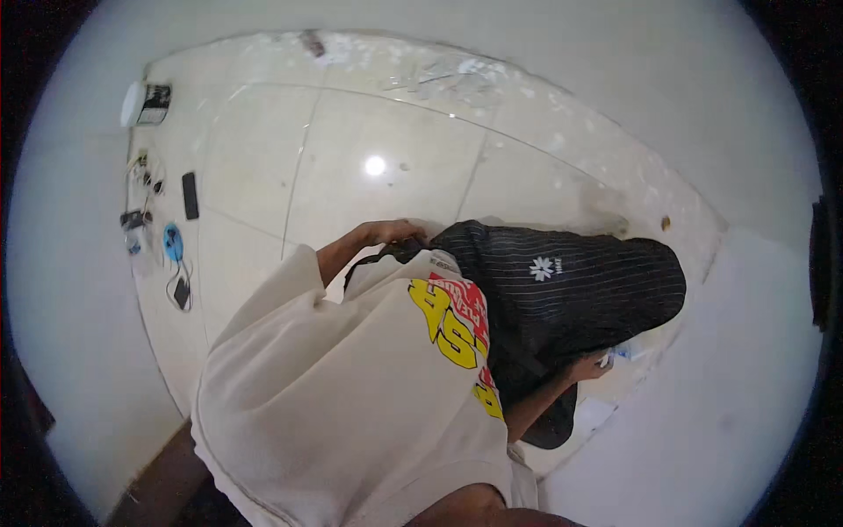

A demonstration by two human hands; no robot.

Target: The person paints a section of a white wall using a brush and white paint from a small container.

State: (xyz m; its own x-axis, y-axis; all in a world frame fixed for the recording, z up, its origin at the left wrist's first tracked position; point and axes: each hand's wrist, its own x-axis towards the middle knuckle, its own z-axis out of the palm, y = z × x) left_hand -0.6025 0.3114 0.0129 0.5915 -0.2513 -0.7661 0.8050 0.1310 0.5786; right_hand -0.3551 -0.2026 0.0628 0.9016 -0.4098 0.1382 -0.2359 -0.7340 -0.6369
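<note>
At the waist, beside the bunched dark cloth, my left hand (398,230) is bent; what its fingers touch is hidden. My right hand (591,367) reaches past the black pinstriped trousers (593,283), its fingers curled near a small white item (604,359). Whether the fingers grip that item is unclear. Just beyond them lies a clear and blue object (622,352), too blurred to name. The trouser legs stretch to the right, and a white shirt (316,395) with yellow and red print fills the lower middle.
Left on the pale tiled floor (369,132) lie a black rectangular object (190,195), a blue item (173,242), a dark block with cable (182,294) and small tangled parts (148,178). A white-and-black container (153,104) stands by the wall. A brown object (313,45) lies farther back.
</note>
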